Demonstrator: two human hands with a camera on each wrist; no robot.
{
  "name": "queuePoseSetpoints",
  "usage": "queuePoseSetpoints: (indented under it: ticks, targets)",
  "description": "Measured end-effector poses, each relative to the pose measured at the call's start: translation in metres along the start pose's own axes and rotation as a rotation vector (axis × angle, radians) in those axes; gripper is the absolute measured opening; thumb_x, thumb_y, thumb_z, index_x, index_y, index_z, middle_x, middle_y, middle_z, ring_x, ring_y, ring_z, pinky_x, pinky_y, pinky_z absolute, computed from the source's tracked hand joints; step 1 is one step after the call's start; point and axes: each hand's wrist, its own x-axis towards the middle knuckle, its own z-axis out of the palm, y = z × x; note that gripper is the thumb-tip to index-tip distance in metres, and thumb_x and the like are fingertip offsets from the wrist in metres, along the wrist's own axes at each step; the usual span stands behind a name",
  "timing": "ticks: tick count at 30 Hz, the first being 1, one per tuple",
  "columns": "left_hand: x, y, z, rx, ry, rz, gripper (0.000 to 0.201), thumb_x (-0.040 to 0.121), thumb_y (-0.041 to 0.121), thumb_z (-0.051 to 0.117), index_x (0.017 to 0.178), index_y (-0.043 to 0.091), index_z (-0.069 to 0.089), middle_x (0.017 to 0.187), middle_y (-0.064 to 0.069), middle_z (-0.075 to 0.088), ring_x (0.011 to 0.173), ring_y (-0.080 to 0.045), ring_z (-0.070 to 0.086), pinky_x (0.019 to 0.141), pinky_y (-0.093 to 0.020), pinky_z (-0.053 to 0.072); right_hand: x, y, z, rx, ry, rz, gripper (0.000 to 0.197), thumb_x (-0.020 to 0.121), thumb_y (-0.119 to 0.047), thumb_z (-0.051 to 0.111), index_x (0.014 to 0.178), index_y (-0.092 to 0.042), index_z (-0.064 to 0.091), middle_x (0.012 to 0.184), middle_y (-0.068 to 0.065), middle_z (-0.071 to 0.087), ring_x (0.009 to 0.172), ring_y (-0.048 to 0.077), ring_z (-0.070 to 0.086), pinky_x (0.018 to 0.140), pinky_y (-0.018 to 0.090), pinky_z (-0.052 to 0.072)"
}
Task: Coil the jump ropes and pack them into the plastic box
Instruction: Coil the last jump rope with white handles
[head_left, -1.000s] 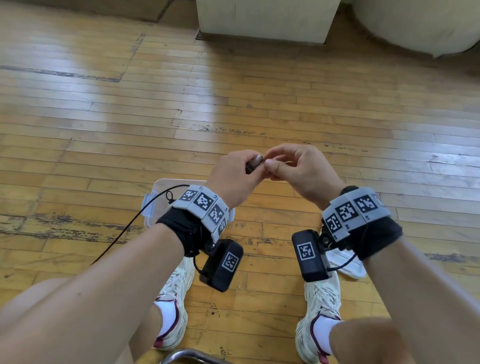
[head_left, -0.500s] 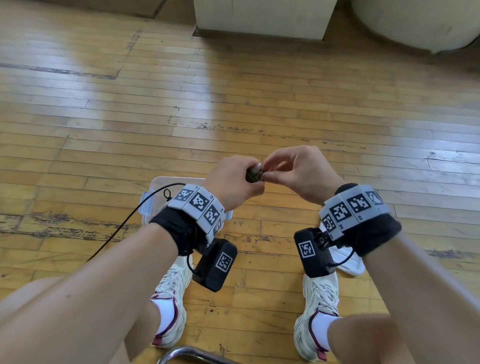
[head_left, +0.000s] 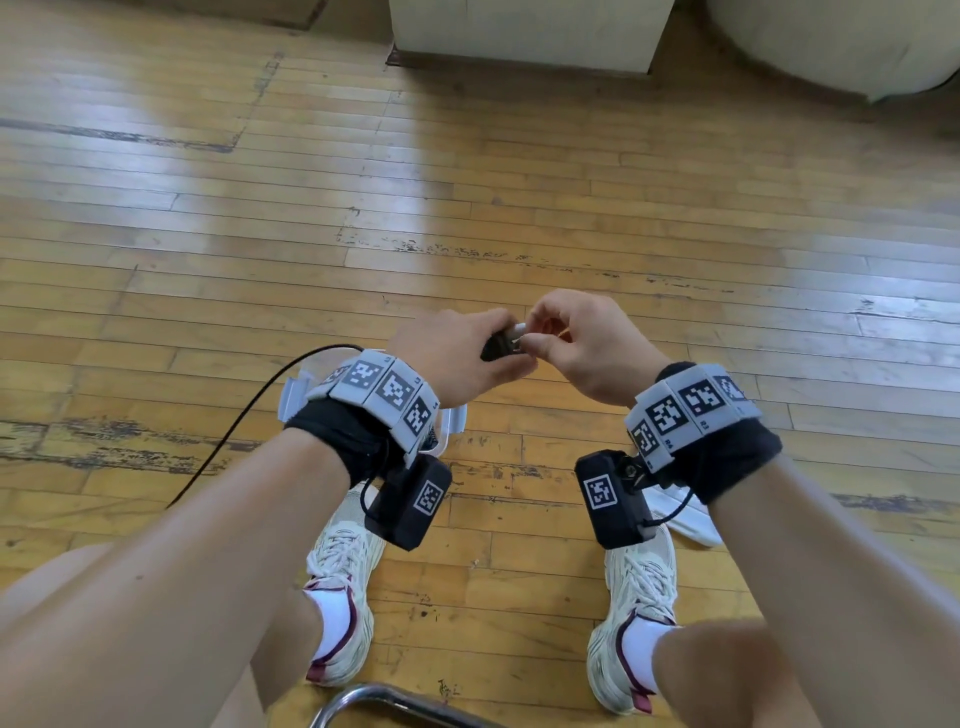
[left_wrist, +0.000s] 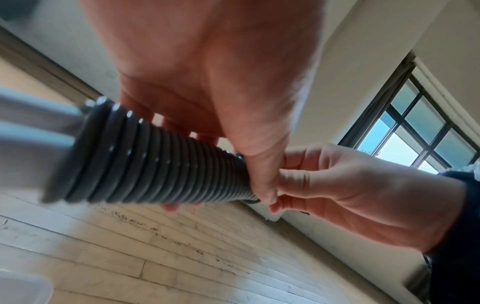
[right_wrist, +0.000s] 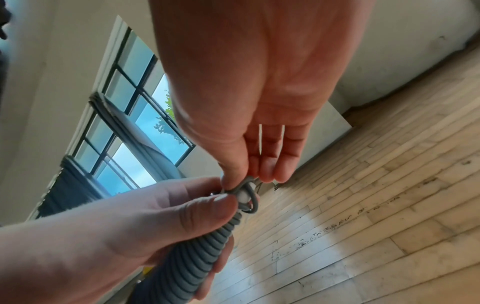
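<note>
**Wrapped rope bundle held between both hands above the box**

From the head camera I see the wooden floor running wide and bare ahead of my hands, up to a pale block at the far edge and a rounded pale shape at the far right. Closer in, my two shoes stand on the boards either side of a free strip of floor, and a chrome tube curves along the bottom edge. The plastic box sits on the floor under my left wrist, mostly hidden by it; only its clear rim and side clips show. A white lid-like piece lies beside my right shoe, though I can't make it out well behind the wrist camera.

My left hand has its fingers curled round the jump rope, which is wound in tight grey turns into a thick bundle. In the left wrist view its long axis runs from lower left, where two pale handle ends stick out, to the right toward my other hand. My right hand meets that end, thumb and forefinger pinching the loose rope end at the tip of the bundle, the other fingers relaxed and nearly straight. The bundle is held in the air above the floor, beyond the box's far rim. A thin black cable trails from my left wrist across the floor to the left.
</note>
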Motion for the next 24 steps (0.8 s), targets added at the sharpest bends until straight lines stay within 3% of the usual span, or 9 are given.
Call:
queuePoseSetpoints:
  ticks: [3,6,10,15,21,24]
  targets:
    - [-0.003,0.003,0.001,0.128,0.106,0.014,0.056,0.082,0.087,0.031,0.100,0.038,0.052,0.079,0.012,0.060,0.072,-0.011,0.057,0.061,-0.028,0.045,-0.001,-0.004,-0.002,0.077,-0.025,0.039,0.006,0.097,-0.019,0.065,0.093,-0.015,0.065,0.090,0.001,0.066,0.084,0.017,0.061,0.075,0.028,0.051]
    - [-0.005,0.003,0.004,0.190,0.176,0.046,0.047,0.087,0.081,0.034,0.092,0.037,0.050,0.077,0.011,0.058,0.074,-0.013,0.056,0.062,-0.028,0.041,-0.004,-0.008,0.001,0.085,-0.059,0.066,0.006,0.097,-0.019,0.063,0.092,-0.015,0.064,0.086,-0.002,0.064,0.078,0.013,0.057,0.068,0.023,0.045]
    - [-0.007,0.005,0.008,0.237,0.188,0.074,0.039,0.090,0.073,0.036,0.099,0.040,0.055,0.074,0.010,0.054,0.073,-0.016,0.055,0.064,-0.028,0.038,-0.007,-0.013,0.004,0.037,-0.090,0.073,0.009,0.099,-0.018,0.059,0.096,-0.010,0.062,0.086,-0.002,0.060,0.076,0.012,0.053,0.065,0.023,0.044]
    - [-0.010,0.009,0.006,0.254,0.168,0.093,0.064,0.077,0.088,0.011,0.095,0.041,0.049,0.067,0.011,0.051,0.065,-0.013,0.051,0.060,-0.027,0.038,-0.009,-0.015,-0.001,0.013,-0.105,0.078,0.013,0.102,-0.022,0.055,0.097,-0.012,0.061,0.088,-0.003,0.060,0.074,0.009,0.052,0.062,0.022,0.040]
    - [-0.004,0.010,0.010,0.286,0.119,0.059,0.040,0.093,0.072,0.033,0.104,0.038,0.053,0.082,0.009,0.064,0.072,-0.017,0.054,0.064,-0.029,0.039,-0.006,-0.011,0.008,-0.040,-0.103,0.099,0.015,0.103,-0.021,0.052,0.098,-0.010,0.060,0.085,-0.004,0.057,0.071,0.008,0.049,0.060,0.022,0.037]
    - [-0.005,0.016,0.015,0.324,0.113,0.017,0.050,0.088,0.078,0.040,0.105,0.031,0.045,0.087,0.008,0.060,0.076,-0.017,0.056,0.065,-0.030,0.041,-0.004,-0.007,0.006,0.007,-0.077,0.161,0.016,0.103,-0.023,0.053,0.097,-0.011,0.060,0.082,-0.004,0.057,0.069,0.009,0.050,0.059,0.023,0.036]
